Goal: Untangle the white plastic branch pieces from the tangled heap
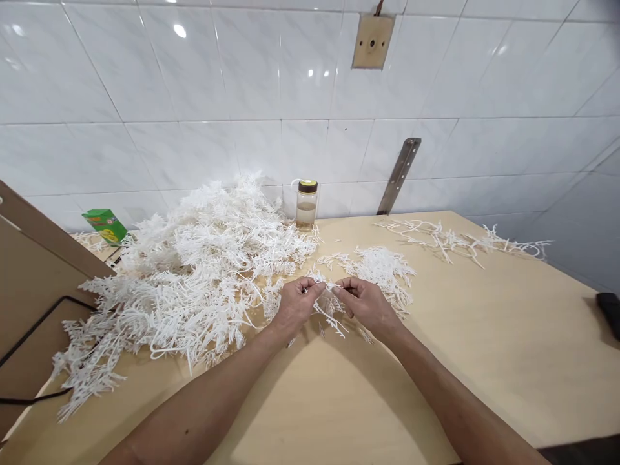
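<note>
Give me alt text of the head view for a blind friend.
A person's left hand and right hand pinch white branching strands above a table. A large white heap lies left, a smaller pile beyond the right hand; a bottle stands near the tiled wall.

Your left hand (294,303) and right hand (369,309) are bare, and so are your left forearm (217,397), marked by one small round spot (186,431), and your right forearm (448,391).

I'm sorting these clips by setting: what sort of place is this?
Probably a small indoor workspace, perhaps a workshop: a large heap of white branched pieces and a smaller pile lie on a wood-coloured table by a white tiled wall.
</note>
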`<state>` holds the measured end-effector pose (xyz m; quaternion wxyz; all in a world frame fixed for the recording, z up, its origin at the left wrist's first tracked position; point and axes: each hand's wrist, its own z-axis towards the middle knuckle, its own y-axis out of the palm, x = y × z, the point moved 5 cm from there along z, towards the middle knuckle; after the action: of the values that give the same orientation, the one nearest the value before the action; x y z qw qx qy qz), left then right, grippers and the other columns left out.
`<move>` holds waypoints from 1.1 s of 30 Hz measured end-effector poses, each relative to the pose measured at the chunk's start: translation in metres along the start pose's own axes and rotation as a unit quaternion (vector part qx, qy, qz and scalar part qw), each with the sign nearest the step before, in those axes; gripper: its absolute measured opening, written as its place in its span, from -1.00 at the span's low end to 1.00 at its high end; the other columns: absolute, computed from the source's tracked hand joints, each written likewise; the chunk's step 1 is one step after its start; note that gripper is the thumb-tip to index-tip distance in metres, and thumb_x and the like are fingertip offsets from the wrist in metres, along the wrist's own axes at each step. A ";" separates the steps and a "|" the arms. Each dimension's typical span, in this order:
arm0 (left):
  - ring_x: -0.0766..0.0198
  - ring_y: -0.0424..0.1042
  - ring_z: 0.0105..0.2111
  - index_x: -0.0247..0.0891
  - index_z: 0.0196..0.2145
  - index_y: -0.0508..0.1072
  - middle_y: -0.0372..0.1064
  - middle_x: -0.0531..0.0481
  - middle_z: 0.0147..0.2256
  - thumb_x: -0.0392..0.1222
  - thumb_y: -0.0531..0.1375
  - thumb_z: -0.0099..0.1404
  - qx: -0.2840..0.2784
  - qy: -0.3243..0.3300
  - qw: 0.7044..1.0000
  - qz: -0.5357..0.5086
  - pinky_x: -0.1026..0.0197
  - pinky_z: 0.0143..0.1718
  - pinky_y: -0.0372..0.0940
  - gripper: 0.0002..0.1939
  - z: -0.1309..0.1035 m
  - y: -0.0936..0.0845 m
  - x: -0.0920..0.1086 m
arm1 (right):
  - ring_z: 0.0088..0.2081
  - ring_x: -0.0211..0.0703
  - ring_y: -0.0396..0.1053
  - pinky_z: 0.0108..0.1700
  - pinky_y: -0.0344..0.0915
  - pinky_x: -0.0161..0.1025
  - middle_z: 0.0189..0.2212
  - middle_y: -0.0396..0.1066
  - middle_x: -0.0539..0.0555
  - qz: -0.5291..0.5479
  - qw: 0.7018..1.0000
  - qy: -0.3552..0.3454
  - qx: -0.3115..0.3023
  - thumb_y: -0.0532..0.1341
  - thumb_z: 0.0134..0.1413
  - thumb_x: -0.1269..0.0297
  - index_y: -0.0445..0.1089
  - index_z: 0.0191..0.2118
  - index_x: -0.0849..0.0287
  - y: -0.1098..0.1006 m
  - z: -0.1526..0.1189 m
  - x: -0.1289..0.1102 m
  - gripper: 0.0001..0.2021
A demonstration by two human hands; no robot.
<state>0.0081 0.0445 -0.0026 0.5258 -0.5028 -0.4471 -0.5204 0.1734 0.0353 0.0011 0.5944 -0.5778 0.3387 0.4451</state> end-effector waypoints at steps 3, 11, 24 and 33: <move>0.38 0.09 -0.55 -0.28 -0.60 0.35 0.12 0.14 -0.62 0.04 0.26 0.12 0.008 0.001 1.000 0.004 0.27 -0.45 0.05 -0.65 0.000 -0.001 0.001 | -0.55 -0.23 0.32 -0.51 0.32 -0.24 -0.43 0.41 0.03 0.004 0.999 -0.015 0.029 0.26 0.06 -0.02 0.39 -0.15 0.19 -0.003 0.000 0.001 -0.62; 0.40 0.05 -0.59 -0.28 -0.61 0.34 0.11 0.15 -0.64 0.08 0.27 0.11 0.006 -0.012 1.000 0.008 0.28 -0.49 0.02 -0.62 -0.001 -0.003 0.006 | -0.41 -0.21 0.32 -0.45 0.39 -0.24 -0.24 0.39 0.14 -0.124 0.958 -0.225 0.127 0.18 0.19 0.19 0.47 -0.26 0.11 -0.005 -0.014 -0.032 -0.84; 0.42 0.01 -0.62 -0.27 -0.59 0.35 0.07 0.17 -0.67 0.07 0.27 0.11 -0.031 -0.028 0.999 0.030 0.29 -0.55 -0.04 -0.63 -0.001 0.000 0.003 | -0.39 -0.19 0.35 -0.42 0.37 -0.25 -0.30 0.45 0.11 -0.086 0.980 -0.170 0.058 0.20 0.15 0.21 0.47 -0.29 0.12 -0.002 -0.007 -0.022 -0.86; 0.36 0.12 -0.54 -0.27 -0.62 0.33 0.14 0.13 -0.62 0.01 0.21 0.14 -0.010 0.028 0.996 0.088 0.26 -0.44 0.06 -0.66 0.001 -0.001 0.002 | -0.43 -0.22 0.33 -0.37 0.31 -0.25 -0.42 0.42 0.03 -0.147 0.973 -0.172 0.052 0.16 0.08 0.33 0.38 -0.41 0.13 0.000 -0.008 -0.024 -0.91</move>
<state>0.0074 0.0453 -0.0006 0.5770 -0.5307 -0.3813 -0.4899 0.1652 0.0244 0.0226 0.7323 -0.5040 0.1654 0.4270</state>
